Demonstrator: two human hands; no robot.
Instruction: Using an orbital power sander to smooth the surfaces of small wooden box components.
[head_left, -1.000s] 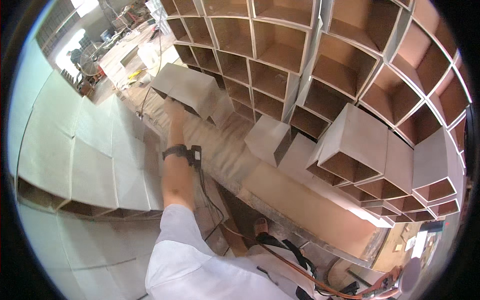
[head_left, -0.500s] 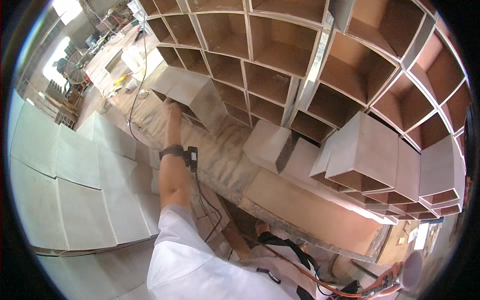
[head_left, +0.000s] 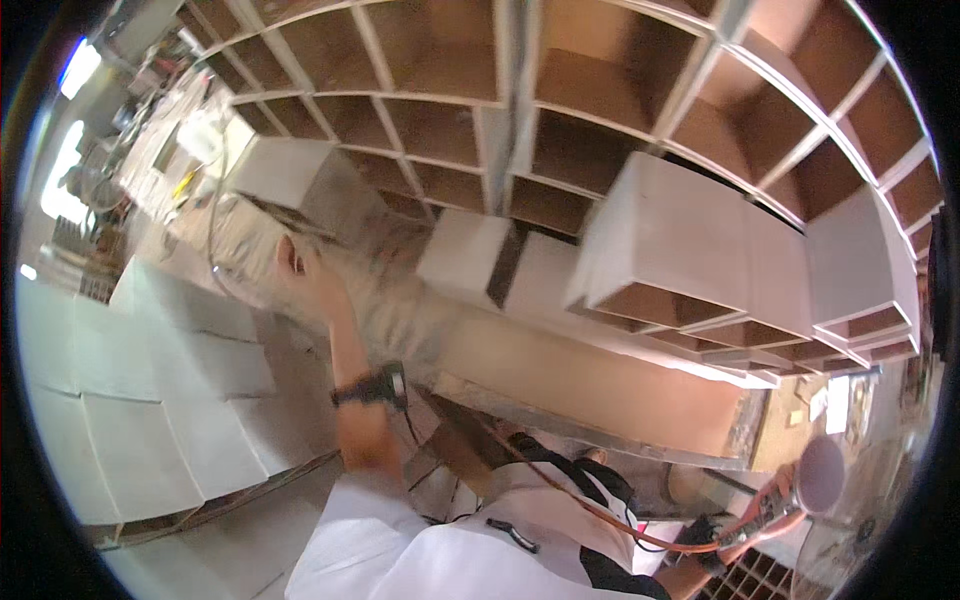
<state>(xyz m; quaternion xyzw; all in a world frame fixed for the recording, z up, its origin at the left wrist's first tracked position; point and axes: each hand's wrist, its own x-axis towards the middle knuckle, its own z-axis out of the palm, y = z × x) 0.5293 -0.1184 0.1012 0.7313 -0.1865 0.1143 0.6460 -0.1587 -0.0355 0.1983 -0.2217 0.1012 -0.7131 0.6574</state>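
On the dusty brown workbench (head_left: 560,370), left hand (head_left: 310,285) rests open, palm flat. Right hand (head_left: 715,545) grips orange-handled round-pad sander (head_left: 815,475). White open-ended wooden boxes (head_left: 690,245) just beside.

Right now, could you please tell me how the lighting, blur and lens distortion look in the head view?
In the head view, the fisheye bends the shelf grid into curves and leaves a black rim; windows at upper left blow out to glare; the left hand on the dusty workbench is slightly soft; the right hand, holding a round sander at the lower right edge, sits dimmer.
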